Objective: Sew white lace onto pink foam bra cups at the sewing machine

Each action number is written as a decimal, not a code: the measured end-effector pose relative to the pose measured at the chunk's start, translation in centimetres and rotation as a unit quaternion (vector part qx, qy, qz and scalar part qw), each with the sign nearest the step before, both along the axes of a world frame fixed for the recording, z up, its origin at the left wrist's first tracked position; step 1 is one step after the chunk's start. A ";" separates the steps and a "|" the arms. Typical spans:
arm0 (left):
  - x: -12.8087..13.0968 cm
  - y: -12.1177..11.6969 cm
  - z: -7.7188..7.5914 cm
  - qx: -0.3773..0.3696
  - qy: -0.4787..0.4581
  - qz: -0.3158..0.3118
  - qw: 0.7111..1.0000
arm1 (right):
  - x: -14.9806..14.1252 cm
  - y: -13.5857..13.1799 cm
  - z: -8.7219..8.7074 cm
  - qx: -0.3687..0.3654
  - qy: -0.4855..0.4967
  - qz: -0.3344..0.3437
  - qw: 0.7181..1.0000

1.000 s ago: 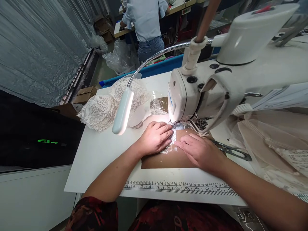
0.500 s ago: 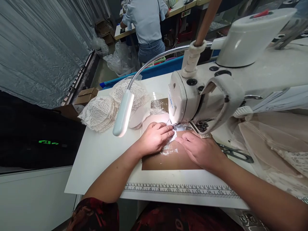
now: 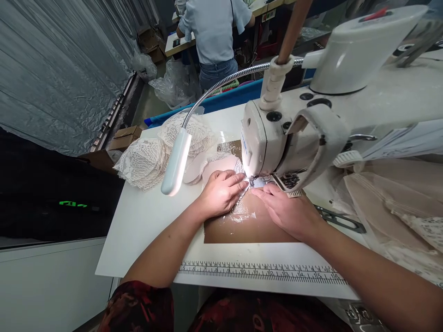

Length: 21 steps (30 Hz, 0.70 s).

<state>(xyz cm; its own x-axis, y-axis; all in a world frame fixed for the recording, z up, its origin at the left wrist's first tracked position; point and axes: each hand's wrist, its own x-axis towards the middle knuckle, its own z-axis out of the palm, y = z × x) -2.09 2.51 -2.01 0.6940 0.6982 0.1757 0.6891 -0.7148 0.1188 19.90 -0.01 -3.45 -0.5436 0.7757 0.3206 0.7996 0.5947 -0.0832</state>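
Observation:
My left hand [image 3: 224, 192] lies with its fingers stretched out on a pale pink bra cup [image 3: 221, 166] with white lace, pressing it beside the sewing machine's [image 3: 261, 138] needle area. Its fingertips almost touch the presser foot [image 3: 254, 182]. My right hand [image 3: 282, 205] rests on the other side of the foot, fingers bent and pressed together, with the index fingertip at the work's edge. What it may pinch there is hidden. Under both hands is a brown shiny sheet [image 3: 242, 230]. The machine head hides the needle.
A stack of lace cups [image 3: 141, 161] lies left, behind the lamp [image 3: 176, 161] on a bent neck. Beige mesh and lace pieces [image 3: 384, 198] are heaped right, near a dark metal bar [image 3: 341, 219]. A printed ruler [image 3: 256, 273] runs along the front edge. A co-worker [image 3: 214, 37] sits beyond.
The cup has turned and slid a little toward the foot, so less white lace shows between my hands. My right fingertips have shifted slightly toward the foot. The co-worker's right-hand sleeve has moved outward.

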 end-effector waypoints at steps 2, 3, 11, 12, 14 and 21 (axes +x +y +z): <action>-0.1 0.0 0.0 0.001 0.005 0.004 1.000 | 0.0 -0.1 0.0 -0.015 0.018 0.002 1.000; -0.1 0.0 0.0 0.002 0.006 0.005 1.000 | 0.1 -0.1 0.1 -0.022 0.025 0.005 0.999; 0.1 -0.5 0.5 0.014 0.046 0.044 0.998 | 0.1 0.0 1.0 -0.048 0.050 0.012 0.998; 0.2 -0.8 1.0 0.010 0.056 0.055 0.997 | 0.1 0.0 1.1 -0.045 0.056 0.014 0.997; 0.3 -1.5 1.9 -0.010 0.076 0.072 0.994 | 0.1 -0.1 1.1 -0.040 0.064 0.021 0.997; 0.4 -3.2 3.6 -0.055 0.070 0.030 0.996 | 0.3 -0.2 1.0 -0.073 0.051 0.083 0.993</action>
<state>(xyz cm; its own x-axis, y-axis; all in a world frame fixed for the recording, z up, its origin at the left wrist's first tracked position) -1.68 -0.64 1.58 0.6629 0.7487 0.0005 0.7454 -0.6601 0.0932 20.23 -0.16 -2.41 -0.6385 0.7203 0.2711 0.6745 0.6933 -0.2538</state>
